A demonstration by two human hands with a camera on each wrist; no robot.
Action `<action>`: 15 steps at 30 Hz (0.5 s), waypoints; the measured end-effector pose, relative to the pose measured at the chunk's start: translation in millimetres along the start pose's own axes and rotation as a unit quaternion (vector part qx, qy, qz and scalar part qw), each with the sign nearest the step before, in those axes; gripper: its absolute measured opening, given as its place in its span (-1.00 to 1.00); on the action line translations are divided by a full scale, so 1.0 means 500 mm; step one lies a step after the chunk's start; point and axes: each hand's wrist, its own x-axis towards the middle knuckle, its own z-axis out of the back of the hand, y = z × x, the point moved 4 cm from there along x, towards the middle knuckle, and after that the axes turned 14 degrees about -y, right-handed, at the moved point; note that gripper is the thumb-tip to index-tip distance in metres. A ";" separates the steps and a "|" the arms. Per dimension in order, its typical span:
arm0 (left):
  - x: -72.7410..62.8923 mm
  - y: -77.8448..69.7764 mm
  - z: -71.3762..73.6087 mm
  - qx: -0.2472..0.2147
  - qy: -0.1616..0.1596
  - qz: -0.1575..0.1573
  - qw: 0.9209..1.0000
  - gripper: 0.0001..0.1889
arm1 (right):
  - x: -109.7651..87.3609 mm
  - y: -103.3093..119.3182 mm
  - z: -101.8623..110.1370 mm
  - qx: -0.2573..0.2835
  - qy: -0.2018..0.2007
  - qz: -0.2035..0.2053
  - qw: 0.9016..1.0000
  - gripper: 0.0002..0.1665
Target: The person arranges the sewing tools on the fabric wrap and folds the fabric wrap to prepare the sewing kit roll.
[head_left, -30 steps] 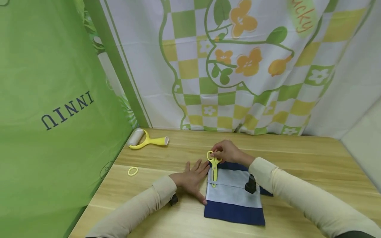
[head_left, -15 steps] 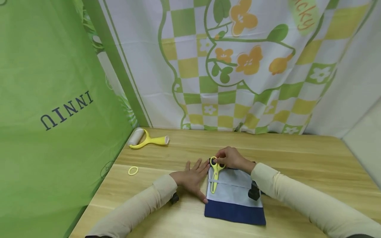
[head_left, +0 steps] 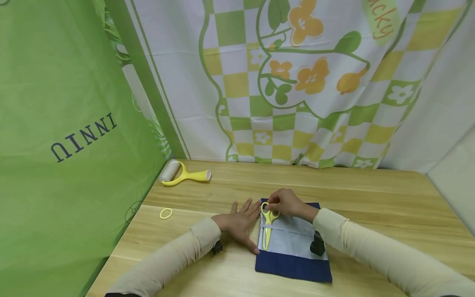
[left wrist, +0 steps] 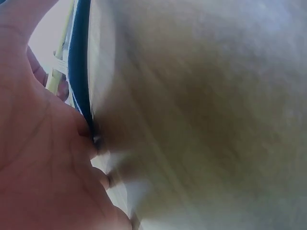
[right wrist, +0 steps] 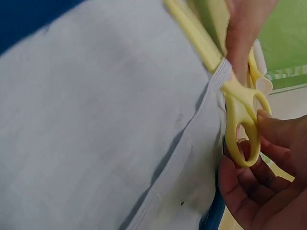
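Observation:
A pair of yellow scissors (head_left: 268,220) lies blades toward me along the left side of a grey and navy cloth pouch (head_left: 293,266). A thin grey elastic strap (right wrist: 170,167) crosses the cloth and passes over the scissors below their handles. My right hand (head_left: 287,202) pinches one handle loop between thumb and fingers, seen closer in the right wrist view. Spread out, my left hand (head_left: 241,226) rests at the pouch's left edge, fingertips at its top corner and thumb at its lower part. In the left wrist view the palm (left wrist: 48,143) shows beside the navy edge.
A yellow-handled lint roller (head_left: 185,176) lies at the back left of the wooden table (head_left: 371,198). Nearer to me is a small yellow ring (head_left: 165,213). A green curtain (head_left: 74,185) borders the left side and a patterned one (head_left: 259,123) hangs behind.
My right hand has moved the scissors toward me, so their blades reach farther below the strap, near the navy band. The pouch's top edge now lies flatter. My left hand has stayed in place.

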 end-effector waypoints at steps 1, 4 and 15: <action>0.000 0.000 0.001 -0.002 0.000 0.000 1.000 0.42 | -0.001 0.000 0.000 0.005 -0.001 -0.008 1.000 -0.84; -0.001 0.001 0.001 -0.005 0.000 -0.002 1.000 0.42 | -0.004 -0.002 -0.003 0.019 -0.001 -0.031 0.999 -0.85; -0.003 0.003 0.000 -0.004 0.012 -0.004 1.000 0.41 | -0.013 0.005 -0.015 0.003 0.040 0.004 0.999 -0.87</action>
